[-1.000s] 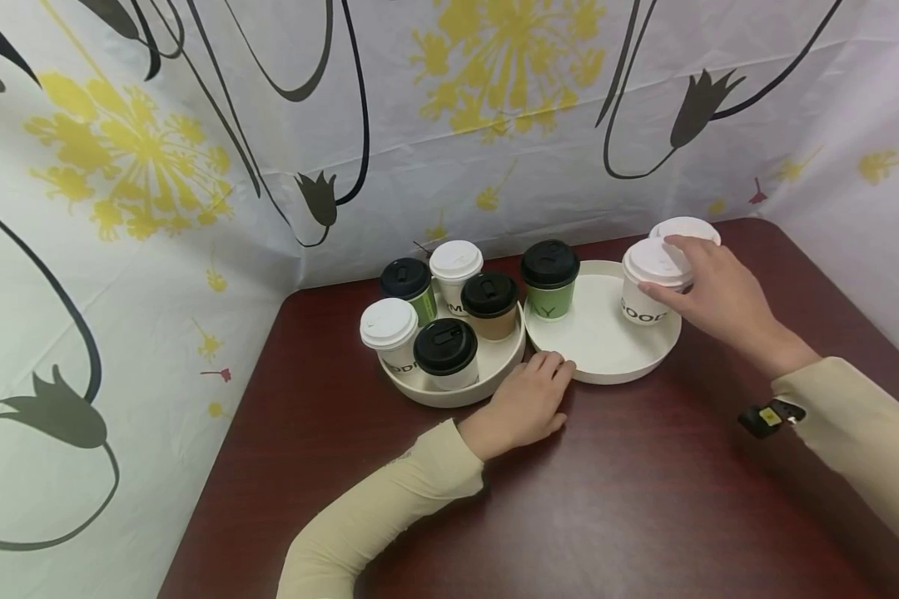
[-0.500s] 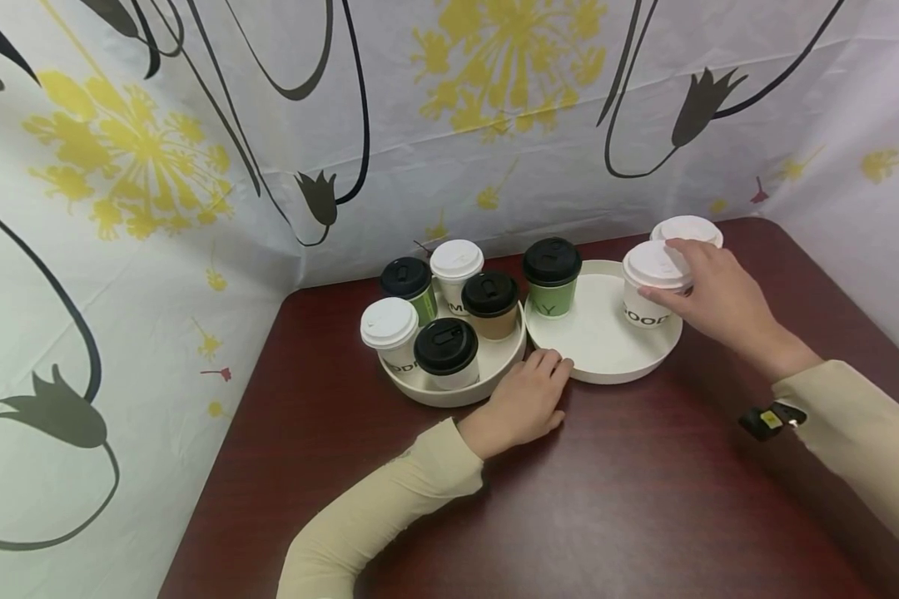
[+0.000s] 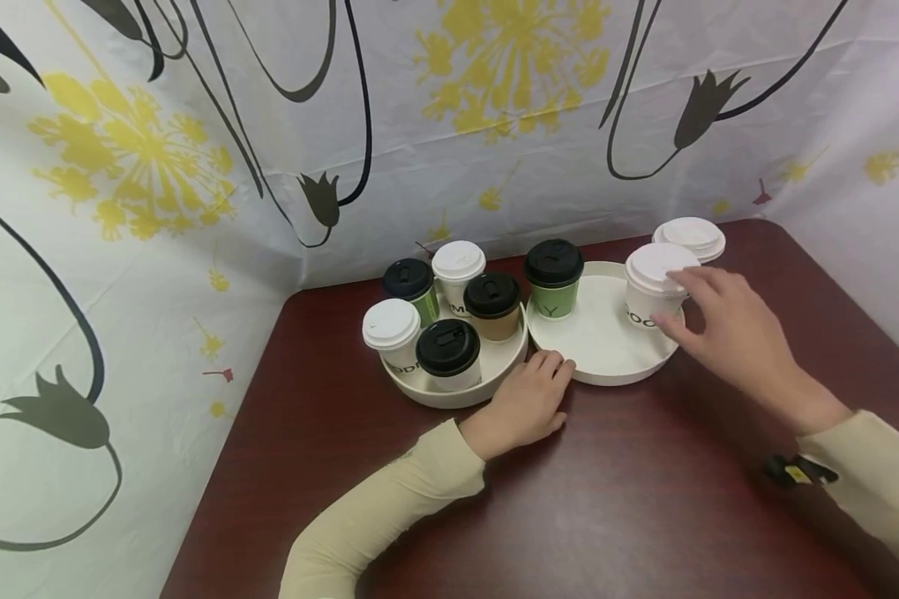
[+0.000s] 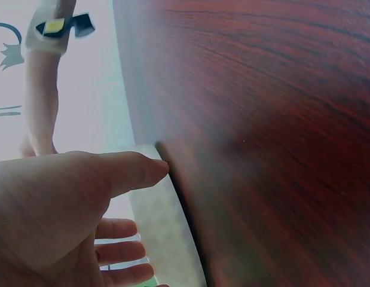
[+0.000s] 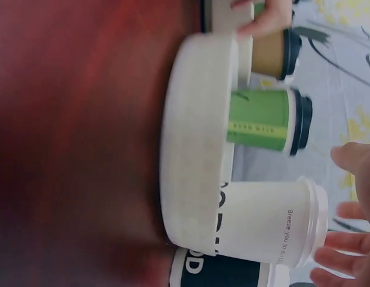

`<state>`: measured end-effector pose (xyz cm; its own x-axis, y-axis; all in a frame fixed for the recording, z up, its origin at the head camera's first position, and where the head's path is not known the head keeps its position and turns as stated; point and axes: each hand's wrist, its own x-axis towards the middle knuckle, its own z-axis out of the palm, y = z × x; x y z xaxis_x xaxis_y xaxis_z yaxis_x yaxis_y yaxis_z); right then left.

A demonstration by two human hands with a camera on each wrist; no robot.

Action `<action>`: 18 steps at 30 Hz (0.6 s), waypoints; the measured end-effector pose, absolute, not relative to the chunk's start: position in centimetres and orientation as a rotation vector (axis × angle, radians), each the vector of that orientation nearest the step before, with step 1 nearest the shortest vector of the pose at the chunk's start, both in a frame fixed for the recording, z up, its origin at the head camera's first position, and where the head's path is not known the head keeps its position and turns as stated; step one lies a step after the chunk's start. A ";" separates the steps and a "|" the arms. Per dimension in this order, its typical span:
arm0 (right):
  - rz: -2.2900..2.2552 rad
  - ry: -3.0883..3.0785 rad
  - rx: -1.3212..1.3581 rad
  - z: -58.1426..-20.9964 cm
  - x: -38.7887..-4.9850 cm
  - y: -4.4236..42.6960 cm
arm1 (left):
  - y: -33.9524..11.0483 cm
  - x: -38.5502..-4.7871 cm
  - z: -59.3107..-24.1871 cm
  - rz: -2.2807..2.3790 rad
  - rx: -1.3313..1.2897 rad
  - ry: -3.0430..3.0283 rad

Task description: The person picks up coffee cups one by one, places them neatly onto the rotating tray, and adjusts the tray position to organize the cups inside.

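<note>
My right hand (image 3: 742,333) is beside a white paper cup (image 3: 648,304) with a white lid, on the right side of the right round white tray (image 3: 607,353). In the right wrist view the thumb stands apart from the cup, and the fingers (image 5: 346,242) lie loosely near its lid (image 5: 316,221). A green cup (image 3: 553,298) with a black lid stands at that tray's left side. My left hand (image 3: 520,399) rests at the front, between the two trays, its fingertips touching the right tray's rim. Its thumb (image 4: 140,170) is extended by the tray's wall (image 4: 170,239).
The left round tray (image 3: 453,399) holds several lidded cups, including a brown cup (image 3: 494,324) and a white-lidded cup (image 3: 391,329). Behind the right tray's far right edge is another white-lidded cup (image 3: 691,235), dark-bodied in the right wrist view. A patterned curtain (image 3: 389,100) surrounds the dark red table (image 3: 607,499).
My right hand has let go of the white cup and drawn back a little to the right and toward me. The cup stays on the tray. My left hand has hardly moved.
</note>
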<state>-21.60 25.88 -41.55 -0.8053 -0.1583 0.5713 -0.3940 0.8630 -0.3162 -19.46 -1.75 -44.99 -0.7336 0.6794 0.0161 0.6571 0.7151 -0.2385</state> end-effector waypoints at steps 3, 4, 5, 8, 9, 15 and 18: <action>0.532 -2.422 0.456 -42.3 -20.1 25.5 | -2.0 -19.6 -45.0 0.333 -1.100 -2.808; 0.521 -2.408 0.469 -42.4 -19.8 25.5 | -2.0 -19.6 -44.9 0.333 -1.100 -2.804; 0.516 -2.394 0.481 -42.6 -19.6 25.5 | -2.0 -19.6 -44.9 0.335 -1.098 -2.801; 0.512 -2.397 0.494 -42.6 -19.5 25.8 | -1.9 -19.6 -44.8 0.337 -1.101 -2.803; 0.508 -2.403 0.495 -42.6 -19.6 25.9 | -1.9 -19.6 -44.9 0.334 -1.102 -2.802; 0.482 -2.448 0.481 -42.5 -20.5 26.4 | -1.9 -19.6 -45.0 0.319 -1.115 -2.804; 0.475 -2.456 0.496 -42.3 -21.1 26.4 | -1.9 -19.6 -44.9 0.319 -1.105 -2.806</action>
<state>-21.07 26.45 -42.30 -0.7612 -0.2389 0.6030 -0.4463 0.8675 -0.2197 -19.64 -1.93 -44.94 -0.7293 0.6837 0.0241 0.6609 0.7132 -0.2335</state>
